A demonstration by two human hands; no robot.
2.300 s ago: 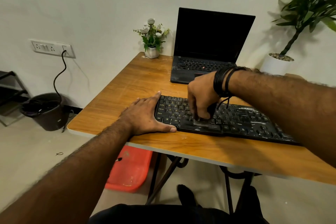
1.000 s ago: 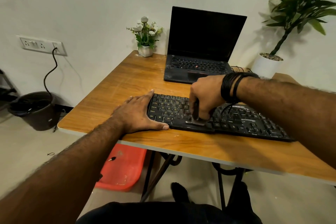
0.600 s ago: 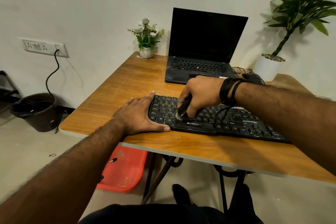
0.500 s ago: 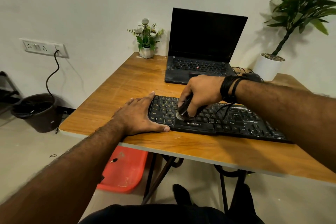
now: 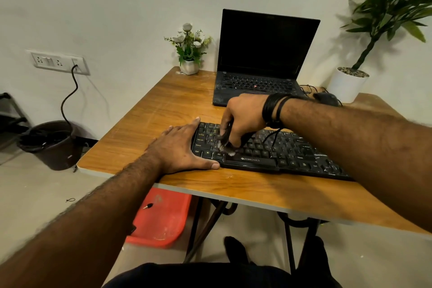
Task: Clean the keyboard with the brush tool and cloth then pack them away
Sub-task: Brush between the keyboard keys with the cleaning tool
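The keyboard [image 5: 268, 149] lies flat along the near edge of the wooden surface [image 5: 163, 105], just in front of the open laptop [image 5: 259, 65]. It looks light and rigid, liable to skid on smooth wood under sideways strokes — so the sensible place to hold it is its end. The left hand [image 5: 182, 147] does that: fingers straight, palm flat on the surface, thumb along the keyboard's front edge, fingertips against its left end. It grips nothing.

The right hand [image 5: 240, 119] is over the left part of the keyboard, its grip closed round the brush [image 5: 226, 145], whose pale bristles touch the keys just above the space bar. The brush seems small, with soft bristles that will flex between keycaps; held low near the head it should take light pressure well. No cloth can be made out.

Against the frame half a second back, the brush head sits a little further left on the keys, and the mouse [image 5: 326, 98] to the laptop's right shows more plainly. The left hand has not shifted.
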